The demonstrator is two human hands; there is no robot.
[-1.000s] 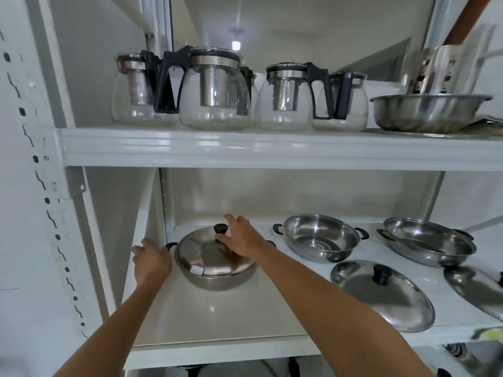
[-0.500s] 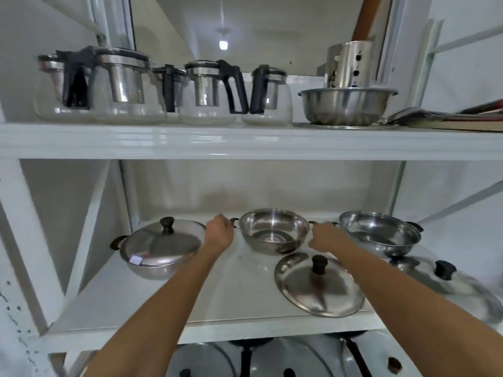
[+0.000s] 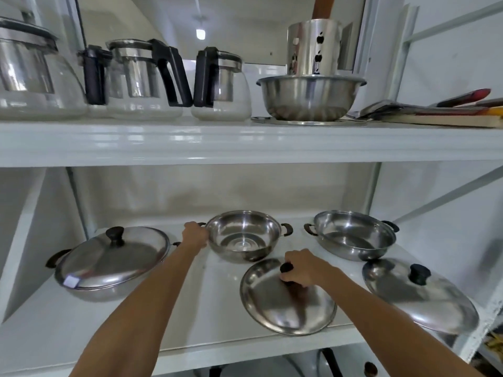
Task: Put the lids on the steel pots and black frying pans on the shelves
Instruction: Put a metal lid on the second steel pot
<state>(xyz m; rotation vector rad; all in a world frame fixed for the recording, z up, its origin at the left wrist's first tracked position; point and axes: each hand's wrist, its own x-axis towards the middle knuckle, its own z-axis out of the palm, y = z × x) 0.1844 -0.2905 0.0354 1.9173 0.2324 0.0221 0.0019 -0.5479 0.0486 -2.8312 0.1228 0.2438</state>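
Three steel pots stand on the white lower shelf (image 3: 54,330). The left pot (image 3: 89,288) wears its lid (image 3: 114,257) with a black knob. The middle pot (image 3: 242,235) is uncovered; my left hand (image 3: 194,235) grips its left handle. In front of it lies a steel lid (image 3: 275,300), and my right hand (image 3: 304,268) is closed around its black knob. The right pot (image 3: 353,235) is uncovered too, with a second loose lid (image 3: 416,295) resting in front of it at the shelf's right end.
The upper shelf (image 3: 245,142) holds several glass teapots (image 3: 220,85) with black handles, a steel bowl (image 3: 310,96) and a steel cylinder (image 3: 313,47). Flat items (image 3: 435,110) lie at its right. Below the lower shelf, black pan handles (image 3: 330,361) show.
My view shifted right from the covered left pot. My left hand went to the middle pot's handle, and my right hand came down onto the knob of the lid in front.
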